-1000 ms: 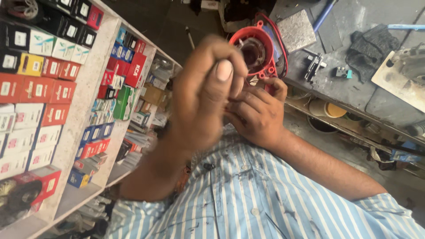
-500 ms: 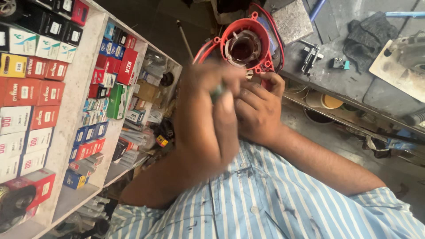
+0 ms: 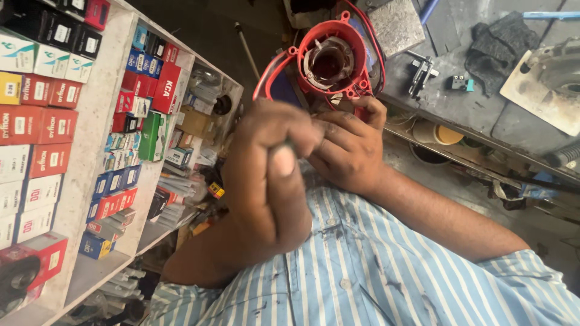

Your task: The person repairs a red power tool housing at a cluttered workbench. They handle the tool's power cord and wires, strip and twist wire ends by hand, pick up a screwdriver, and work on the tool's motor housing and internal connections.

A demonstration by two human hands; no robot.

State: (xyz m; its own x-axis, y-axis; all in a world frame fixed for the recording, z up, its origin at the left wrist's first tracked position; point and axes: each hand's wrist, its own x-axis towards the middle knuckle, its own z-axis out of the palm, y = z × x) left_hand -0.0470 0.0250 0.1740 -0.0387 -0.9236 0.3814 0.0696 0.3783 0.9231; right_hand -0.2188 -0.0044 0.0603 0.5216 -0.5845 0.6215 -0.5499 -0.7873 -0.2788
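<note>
A red plastic power-tool housing (image 3: 331,60), round and open at the end with a metal core inside, is held up in front of me with red and black wires looped around it. My right hand (image 3: 350,151) grips its lower end. My left hand (image 3: 272,175) is curled in a fist just left of and below the housing. It is closed around a thin dark tool (image 3: 289,145) of which only a short bit shows between the fingers. The two hands touch. My striped blue shirt (image 3: 374,271) fills the bottom of the view.
White shelves (image 3: 90,151) on the left hold several small red, blue, yellow and white boxes. A grimy workbench (image 3: 471,102) at the upper right carries small metal parts, a dark rag (image 3: 501,42) and a pale board (image 3: 544,90). A thin rod (image 3: 246,51) leans behind the shelves.
My left hand has dropped lower and away from the housing's open end, so more of the red housing shows. My right hand keeps its hold.
</note>
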